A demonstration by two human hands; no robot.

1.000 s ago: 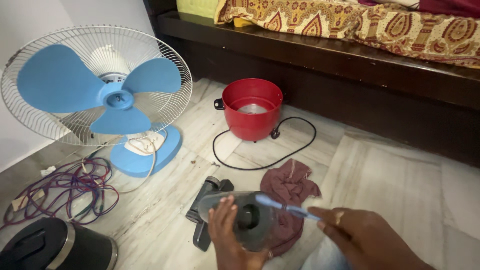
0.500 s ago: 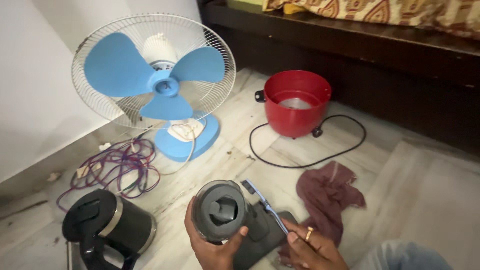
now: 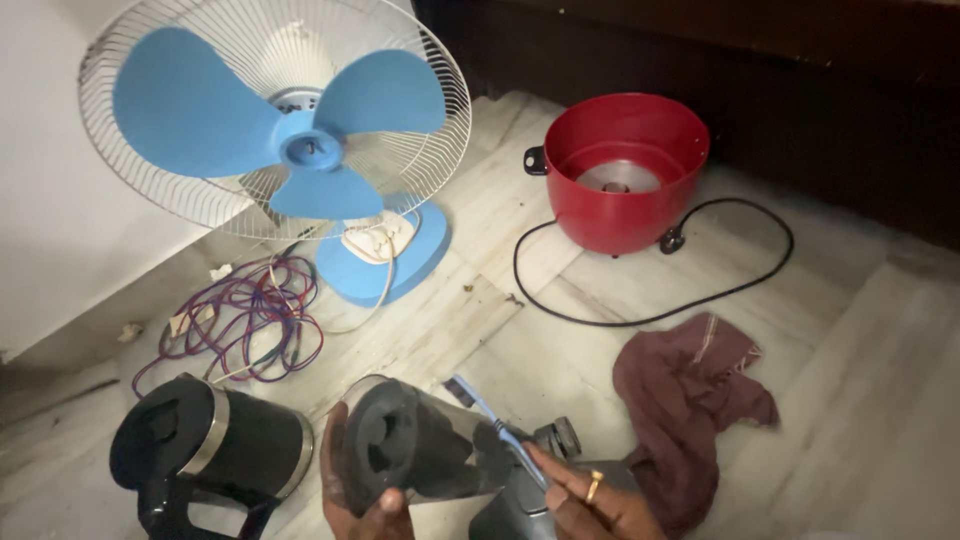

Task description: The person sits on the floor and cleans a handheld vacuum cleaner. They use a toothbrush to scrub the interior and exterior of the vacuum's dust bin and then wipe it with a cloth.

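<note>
My left hand [image 3: 358, 500] grips a dark grey canister-like part of a handheld vacuum [image 3: 420, 450], its open end turned left toward the camera. My right hand [image 3: 590, 500], with a ring on one finger, holds a blue toothbrush [image 3: 490, 415] whose bristle end rests against the top of the canister. Under both hands lies the grey vacuum body [image 3: 530, 500] on the marble floor.
A black electric kettle [image 3: 210, 450] lies at lower left. A blue table fan [image 3: 290, 150] stands behind a tangle of coloured wires [image 3: 240, 320]. A red cooker pot [image 3: 625, 170] with a black cord [image 3: 680, 300] sits near a dark bed frame. A maroon cloth [image 3: 695, 400] lies right.
The view has tilted down and right. The canister has swung further left in my left hand, and the toothbrush has stayed against its upper side.
</note>
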